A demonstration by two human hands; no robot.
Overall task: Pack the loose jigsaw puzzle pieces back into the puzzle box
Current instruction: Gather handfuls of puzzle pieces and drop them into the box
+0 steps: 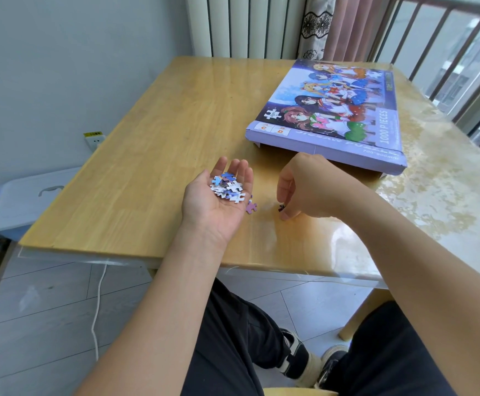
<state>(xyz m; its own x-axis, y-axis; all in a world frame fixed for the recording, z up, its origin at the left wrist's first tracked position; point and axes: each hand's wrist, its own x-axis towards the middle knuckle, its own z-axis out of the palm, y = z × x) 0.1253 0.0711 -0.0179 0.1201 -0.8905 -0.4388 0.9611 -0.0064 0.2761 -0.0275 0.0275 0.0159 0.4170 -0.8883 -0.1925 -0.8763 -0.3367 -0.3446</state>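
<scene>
Head view: flat open left hand (pixel 218 200) carries a pile of small colourful cardboard puzzle pieces (pixel 228 187). Right hand (pixel 301 185) pinches a dark piece (pixel 281 208) near the wooden table's (pixel 147 167) front edge. One purple piece (pixel 251 207) waits; nothing shows inside the purple cardboard puzzle box (pixel 330 115) yet.

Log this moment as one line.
left hand: cups loose pieces | right hand: pinches dark piece | purple piece: on table | puzzle box: closed

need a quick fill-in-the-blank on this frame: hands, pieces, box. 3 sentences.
1. The upturned left hand carries a pile of loose jigsaw pieces on its ____.
2. The right hand pinches a small ____ piece on the wooden table.
3. The purple puzzle box lies to the ____ of both hands.

Missing: palm; dark; right
</scene>
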